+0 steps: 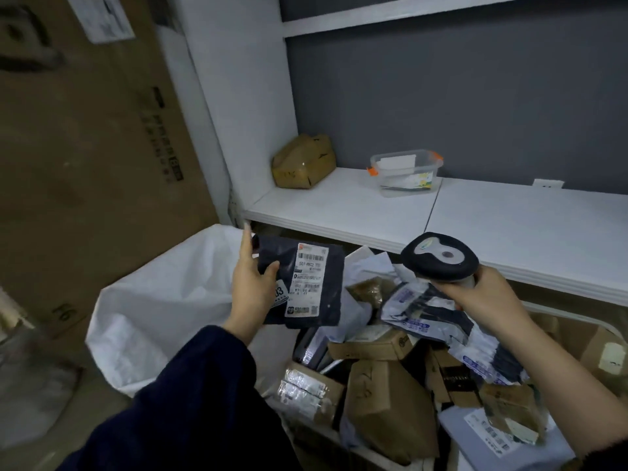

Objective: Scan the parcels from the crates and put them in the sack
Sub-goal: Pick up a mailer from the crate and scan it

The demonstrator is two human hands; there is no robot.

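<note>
head view: the left grip (253,287) pinches the dark parcel (306,283) by its left edge, label up, long axis running away from the person. the right grip (489,294) clasps the scanner (440,256), apart to the label's right. the sack (153,300) gapes just left of the parcel, nearer the left grip.

The one wide-angle camera, worn on the person's head, is looking forward and down, hovering close over the sack (153,300) and facing the shelf (339,205).
</note>
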